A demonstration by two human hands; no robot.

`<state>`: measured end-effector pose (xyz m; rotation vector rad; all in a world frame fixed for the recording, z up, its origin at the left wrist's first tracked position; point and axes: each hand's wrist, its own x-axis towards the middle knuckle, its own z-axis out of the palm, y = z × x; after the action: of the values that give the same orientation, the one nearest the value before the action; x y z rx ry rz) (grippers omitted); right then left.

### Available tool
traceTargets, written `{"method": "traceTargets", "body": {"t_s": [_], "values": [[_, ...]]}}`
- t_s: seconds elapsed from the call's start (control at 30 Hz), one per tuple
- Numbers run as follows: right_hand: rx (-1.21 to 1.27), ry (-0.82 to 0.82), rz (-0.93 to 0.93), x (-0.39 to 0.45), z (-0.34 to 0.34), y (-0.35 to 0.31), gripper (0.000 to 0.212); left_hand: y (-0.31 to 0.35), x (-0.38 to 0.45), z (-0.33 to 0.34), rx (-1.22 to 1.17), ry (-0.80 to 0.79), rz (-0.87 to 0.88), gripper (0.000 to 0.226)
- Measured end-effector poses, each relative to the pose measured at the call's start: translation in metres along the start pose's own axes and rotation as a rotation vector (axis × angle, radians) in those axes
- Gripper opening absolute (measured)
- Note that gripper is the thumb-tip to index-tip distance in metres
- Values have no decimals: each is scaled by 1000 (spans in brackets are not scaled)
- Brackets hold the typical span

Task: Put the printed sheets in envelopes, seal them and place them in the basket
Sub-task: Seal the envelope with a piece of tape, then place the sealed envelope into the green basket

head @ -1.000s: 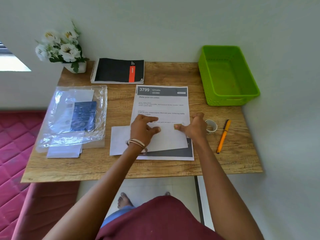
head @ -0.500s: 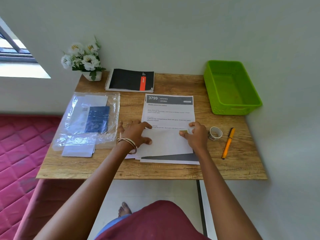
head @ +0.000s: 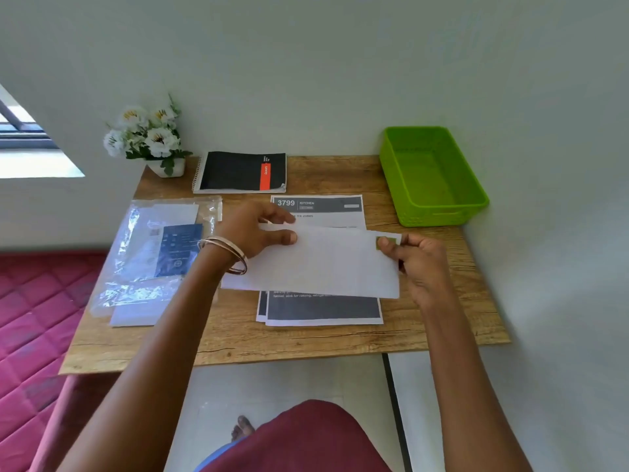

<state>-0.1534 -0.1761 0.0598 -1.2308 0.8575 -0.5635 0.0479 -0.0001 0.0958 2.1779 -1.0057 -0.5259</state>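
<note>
At far left we see white flowers (head: 146, 136) in a pot, then a clear plastic packet (head: 153, 253) of envelopes on the wooden table (head: 340, 342). Next, our left hand (head: 253, 233) pinches the left end of a white envelope (head: 320, 264), lifted over the printed sheets (head: 323, 310). Our right hand (head: 417, 258) pinches its right corner. A black notebook (head: 240, 172) lies behind. At far right sits the green basket (head: 432, 175).

You have a matt paper envelope (head: 320, 264) over a grained wood table (head: 442, 321), a glossy green plastic basket (head: 439, 212), and crinkled clear plastic bag (head: 136, 267).
</note>
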Motion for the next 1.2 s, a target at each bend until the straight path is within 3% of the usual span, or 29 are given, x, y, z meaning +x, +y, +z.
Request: {"method": "traceTargets", "body": {"t_s": [0.07,0.13,0.23,0.4,0.53,0.7,0.87,1.0,1.2], "values": [[32,19,-2,-1,-11,-5,9,4,1,1,-43,124,-75,50],[82,26,0,-2,-23,-10,18,3,0,4,-210,110,-194,60],[165,33,8,-3,-43,-20,18,5,1,14,-434,0,-294,56],[159,13,-3,6,-79,-34,13,30,15,37,-593,142,-378,56],[-54,48,-74,20,-110,-38,11,56,33,52,-566,159,-363,33],[-174,-8,-103,32,-135,-60,10,91,67,48,-614,200,-161,38],[-14,245,-159,67,-136,-75,13,113,102,52,-705,193,-138,63],[81,471,-101,113,-119,-67,20,114,104,68,-640,153,-166,46],[-344,626,-136,166,-99,-46,12,78,89,92,-614,125,-259,16]]}}
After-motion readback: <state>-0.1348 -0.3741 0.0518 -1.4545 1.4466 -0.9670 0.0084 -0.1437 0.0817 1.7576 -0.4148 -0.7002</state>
